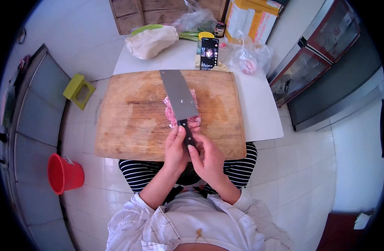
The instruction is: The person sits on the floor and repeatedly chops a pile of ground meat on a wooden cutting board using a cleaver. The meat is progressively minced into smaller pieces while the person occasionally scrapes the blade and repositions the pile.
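Observation:
A cleaver with a broad steel blade (179,94) and a black riveted handle (188,135) is held flat-side up above a wooden cutting board (123,125). My left hand (175,147) grips the handle near the blade, its thumb on top. My right hand (207,153) holds the handle's rear end, thumb along it and fingers beneath. Under the blade lies a patch of chopped pink meat (169,113), partly hidden by it. Whether the blade touches the meat I cannot tell.
Behind the board on the white table (261,116) are an upright phone (209,54), a white cloth-like bundle (154,42), plastic bags (251,59), a dark jar (219,29) and a carton (253,20). A red bucket (65,174) and a green stool (79,91) stand at left.

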The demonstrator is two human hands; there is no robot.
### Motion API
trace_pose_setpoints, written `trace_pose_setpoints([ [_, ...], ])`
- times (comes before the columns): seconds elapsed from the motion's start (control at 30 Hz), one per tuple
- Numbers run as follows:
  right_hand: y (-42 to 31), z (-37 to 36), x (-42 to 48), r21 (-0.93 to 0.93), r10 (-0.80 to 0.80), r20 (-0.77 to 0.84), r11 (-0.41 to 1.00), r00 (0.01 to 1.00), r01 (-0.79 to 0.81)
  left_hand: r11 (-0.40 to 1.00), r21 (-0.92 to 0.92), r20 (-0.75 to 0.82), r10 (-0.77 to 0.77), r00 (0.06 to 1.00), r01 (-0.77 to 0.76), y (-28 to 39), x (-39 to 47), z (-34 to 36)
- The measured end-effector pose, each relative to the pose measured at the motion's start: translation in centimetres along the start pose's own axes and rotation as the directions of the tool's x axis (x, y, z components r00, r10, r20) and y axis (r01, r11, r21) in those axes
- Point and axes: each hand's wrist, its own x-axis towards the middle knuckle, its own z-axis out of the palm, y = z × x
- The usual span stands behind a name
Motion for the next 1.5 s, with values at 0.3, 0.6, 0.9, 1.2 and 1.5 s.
trace_pose_setpoints([
  [0.3,0.1,1.1,2.1,-0.278,-0.013,0.156,0.959,0.988,0.056,0.994,0.109,0.040,-0.014,0.999,0.010,-1.1,-0.6,0.2],
  [0.6,2.4,-1.9,5.9,-0.095,-0.100,0.053,0.990,0.994,0.105,0.413,0.793,0.338,0.313,0.887,-0.448,3.2,-2.8,-1.9],
  [0.9,0.2,-3.9,9.0,-0.200,-0.157,-0.057,0.969,0.986,0.143,0.056,0.916,0.315,0.511,0.800,-0.397,5.4,-1.4,-7.2],
  [1.2,-0.1,-2.7,8.8,-0.519,0.132,0.265,0.854,0.955,0.026,0.000,0.928,0.309,0.554,0.773,-0.372,4.8,-1.1,-7.9],
  [1.5,-0.4,-3.7,10.1,-0.328,-0.185,-0.082,0.933,0.979,0.149,-0.059,0.929,0.334,0.553,0.763,-0.365,4.7,-1.3,-7.9],
])
